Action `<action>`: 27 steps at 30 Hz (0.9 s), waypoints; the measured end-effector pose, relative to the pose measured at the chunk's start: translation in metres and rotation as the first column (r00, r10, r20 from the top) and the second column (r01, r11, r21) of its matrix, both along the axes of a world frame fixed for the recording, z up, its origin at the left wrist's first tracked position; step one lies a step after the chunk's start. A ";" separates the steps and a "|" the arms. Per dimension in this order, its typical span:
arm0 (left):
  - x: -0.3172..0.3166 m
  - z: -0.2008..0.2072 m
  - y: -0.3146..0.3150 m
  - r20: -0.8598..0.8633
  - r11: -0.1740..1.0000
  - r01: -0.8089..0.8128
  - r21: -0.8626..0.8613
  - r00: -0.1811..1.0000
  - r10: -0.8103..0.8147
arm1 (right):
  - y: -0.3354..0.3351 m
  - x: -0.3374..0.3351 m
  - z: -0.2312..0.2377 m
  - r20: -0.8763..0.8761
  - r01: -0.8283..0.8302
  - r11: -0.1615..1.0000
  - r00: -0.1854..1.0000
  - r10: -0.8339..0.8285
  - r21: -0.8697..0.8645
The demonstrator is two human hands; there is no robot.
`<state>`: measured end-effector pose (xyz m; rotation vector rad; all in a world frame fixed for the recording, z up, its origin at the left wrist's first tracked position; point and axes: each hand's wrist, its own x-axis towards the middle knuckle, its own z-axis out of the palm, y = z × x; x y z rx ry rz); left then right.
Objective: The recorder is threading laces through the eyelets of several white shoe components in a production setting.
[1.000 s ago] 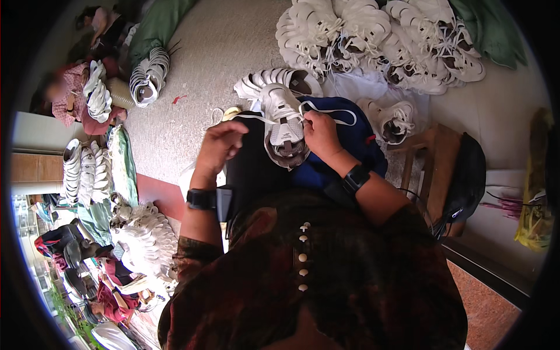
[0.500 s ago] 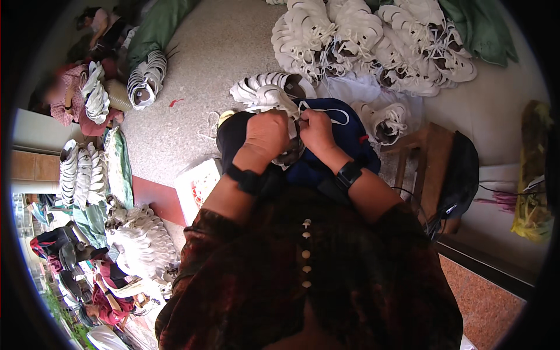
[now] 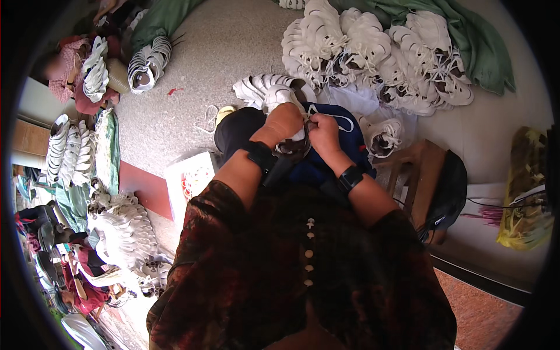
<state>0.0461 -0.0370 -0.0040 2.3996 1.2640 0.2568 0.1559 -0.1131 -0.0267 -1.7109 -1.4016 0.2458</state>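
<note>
You seem to be partway through lacing the white shoe upper with brown lining (image 3: pixel 281 97), which lies toe-outward on your lap over the dark blue cloth (image 3: pixel 312 169). Your right hand (image 3: pixel 325 133) appears to pinch the flat white lace (image 3: pixel 351 122) at the shoe's edge; your left hand (image 3: pixel 283 123) is curled over the eyelets, its grip hidden. The next pull probably calls for steady, even tension. The row of nested white uppers (image 3: pixel 252 88) crowds the toe, and the lace's loose loop could snag
</note>
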 end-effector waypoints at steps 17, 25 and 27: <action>0.006 -0.013 -0.018 0.026 0.999 -0.051 -0.007 0.998 0.052 | 0.001 0.003 -0.002 -0.013 0.000 0.999 1.000 -0.001 -0.046; 0.004 -0.014 -0.009 -0.021 0.999 0.040 0.001 0.999 -0.040 | 0.000 0.000 0.001 -0.016 -0.011 1.000 1.000 0.011 -0.001; 0.001 -0.016 -0.018 0.164 0.998 -0.035 -0.057 0.986 0.044 | 0.000 0.003 -0.001 0.001 -0.012 1.000 1.000 0.012 -0.018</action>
